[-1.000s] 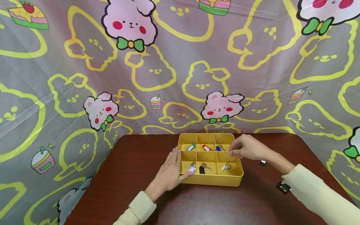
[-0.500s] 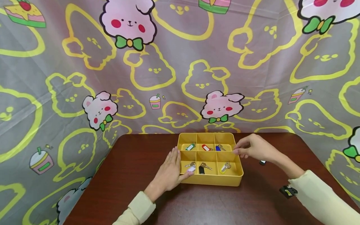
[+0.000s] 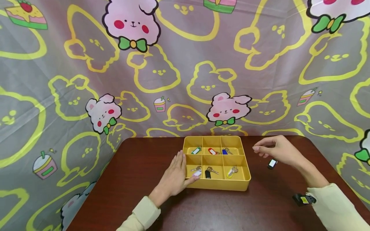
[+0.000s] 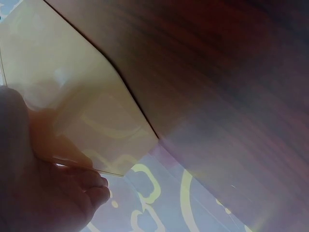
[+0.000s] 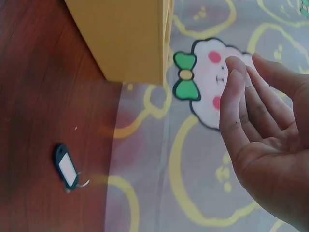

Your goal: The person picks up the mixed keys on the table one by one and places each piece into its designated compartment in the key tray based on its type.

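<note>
A yellow six-compartment box (image 3: 219, 185) stands on the table. My left hand (image 3: 173, 175) rests on its front left corner, fingers laid straight along the left side and thumb over the front edge. The back row holds keys with a green key tag (image 3: 197, 150), a red key tag (image 3: 212, 151) and a blue key tag (image 3: 224, 151). In front lie keys with a white tag (image 3: 197, 173), a black tag (image 3: 207, 174) and a yellow tag (image 3: 230, 173). My right hand (image 3: 278, 150) hovers right of the box, holding nothing, fingers loosely bent.
A dark key tag (image 5: 66, 165) with a white label and a ring lies on the table (image 3: 138, 163) right of the box, below my right hand. Behind the table hangs a patterned cloth (image 3: 185, 80). A black device (image 3: 304, 199) sits at my right cuff.
My right hand has moved right, away from the box's right rim, and the dark key tag on the table shows more fully. The left hand and the box stay put.
</note>
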`<state>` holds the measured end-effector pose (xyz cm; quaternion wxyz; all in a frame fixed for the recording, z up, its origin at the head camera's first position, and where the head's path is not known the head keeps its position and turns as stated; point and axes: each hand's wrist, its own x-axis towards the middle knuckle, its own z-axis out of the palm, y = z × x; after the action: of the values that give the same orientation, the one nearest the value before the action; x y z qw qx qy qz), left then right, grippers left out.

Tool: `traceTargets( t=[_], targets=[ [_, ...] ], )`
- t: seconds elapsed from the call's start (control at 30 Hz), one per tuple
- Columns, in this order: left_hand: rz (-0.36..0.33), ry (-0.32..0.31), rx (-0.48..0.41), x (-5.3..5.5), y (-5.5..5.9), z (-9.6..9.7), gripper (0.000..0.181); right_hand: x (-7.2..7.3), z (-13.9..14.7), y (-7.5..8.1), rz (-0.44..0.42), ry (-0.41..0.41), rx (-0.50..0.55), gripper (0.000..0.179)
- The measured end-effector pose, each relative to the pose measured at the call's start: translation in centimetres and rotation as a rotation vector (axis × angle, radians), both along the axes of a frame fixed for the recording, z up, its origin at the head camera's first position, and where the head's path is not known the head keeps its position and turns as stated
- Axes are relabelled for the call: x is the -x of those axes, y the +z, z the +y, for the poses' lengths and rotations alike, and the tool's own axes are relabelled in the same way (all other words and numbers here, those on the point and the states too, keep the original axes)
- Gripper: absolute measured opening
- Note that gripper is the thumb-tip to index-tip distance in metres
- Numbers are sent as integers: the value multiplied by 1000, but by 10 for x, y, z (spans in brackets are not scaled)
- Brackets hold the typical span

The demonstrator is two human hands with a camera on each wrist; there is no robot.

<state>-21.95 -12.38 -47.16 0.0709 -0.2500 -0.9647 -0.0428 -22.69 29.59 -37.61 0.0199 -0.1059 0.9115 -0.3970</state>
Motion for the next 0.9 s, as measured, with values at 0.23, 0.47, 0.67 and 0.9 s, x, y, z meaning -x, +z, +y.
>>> traceTargets(
  t=[0.23, 0.47, 0.67, 0.9],
  targets=[
    [15, -1, 14, 2, 1, -1, 110, 1, 19, -11, 34, -75, 20, 37],
    [10, 2, 18, 1, 2, 0, 111, 1, 29, -16, 94, -125, -30, 36],
    [15, 3, 23, 1, 3, 0, 110, 2, 36, -19, 143, -174, -110, 35],
    [-8, 8, 10, -1, 2, 1, 110, 5, 44, -32, 193, -217, -180, 42]
  ],
)
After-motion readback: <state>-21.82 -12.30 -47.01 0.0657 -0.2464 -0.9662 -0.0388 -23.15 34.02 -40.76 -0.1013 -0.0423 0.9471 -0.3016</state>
